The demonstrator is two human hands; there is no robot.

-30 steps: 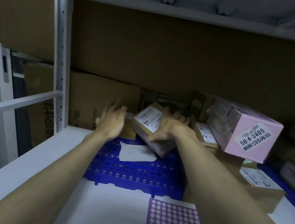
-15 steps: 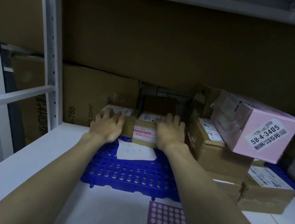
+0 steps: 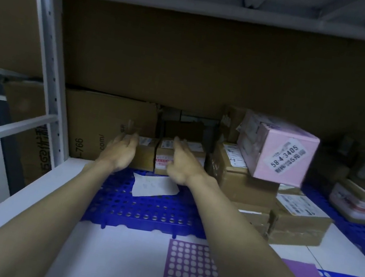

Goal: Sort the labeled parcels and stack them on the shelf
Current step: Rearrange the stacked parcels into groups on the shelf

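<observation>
Two small parcels set side by side at the back of the shelf, our hands easing off them.

We see our left hand (image 3: 123,152) and right hand (image 3: 180,163) with straight, relaxed fingers, gripping nothing, at the front faces of the left small parcel (image 3: 145,154) and right small parcel (image 3: 180,156), which stand on the blue perforated mat (image 3: 139,211) near the shelf's (image 3: 19,202) back edge. They look light and stiff, taped cardboard; we judge opposite side faces the best hold, away from the labels. Half a second ago our palms lay flat on them; a second ago the right one was tilted in hand. The pink box (image 3: 279,153) sits stacked toward the right.
</observation>
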